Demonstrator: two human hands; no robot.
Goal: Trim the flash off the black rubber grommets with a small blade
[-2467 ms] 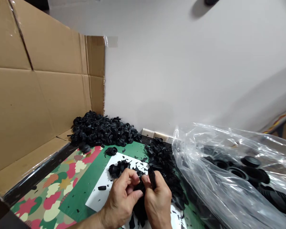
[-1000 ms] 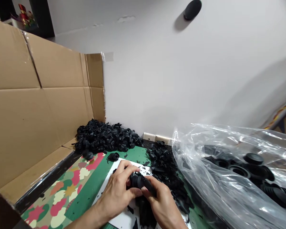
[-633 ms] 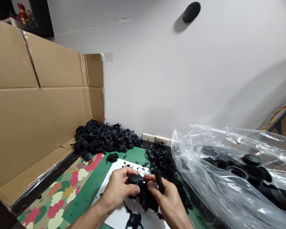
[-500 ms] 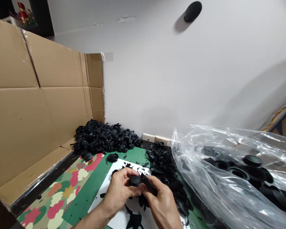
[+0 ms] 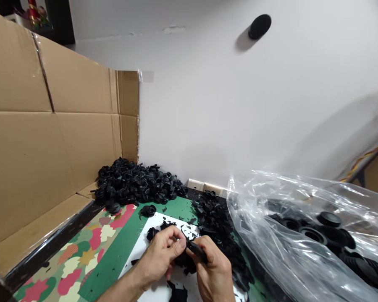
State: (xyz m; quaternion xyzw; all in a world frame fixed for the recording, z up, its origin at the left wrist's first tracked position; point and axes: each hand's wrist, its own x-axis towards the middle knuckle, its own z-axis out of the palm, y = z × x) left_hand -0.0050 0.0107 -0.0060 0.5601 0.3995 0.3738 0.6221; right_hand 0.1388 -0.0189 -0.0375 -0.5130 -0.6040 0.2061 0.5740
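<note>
Right hand (image 5: 214, 268): fingers closed around slim black tool (image 5: 198, 252), tip angled toward left fingertips. Left hand (image 5: 159, 256): fingers curled, thumb up by index; contents hidden, can't tell if anything pinched. Black scraps (image 5: 185, 264) on white sheet (image 5: 145, 244), below hands. Black heap (image 5: 138, 183) beyond, clear bag (image 5: 264, 260) of black parts at right.

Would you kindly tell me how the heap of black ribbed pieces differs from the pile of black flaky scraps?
The heap of black ribbed pieces holds mostly chunky, rounded parts; the pile of black flaky scraps is mostly thin, ragged bits. The heap sits by the brown cardboard, the pile beside the clear plastic bag. Both are black.
</note>
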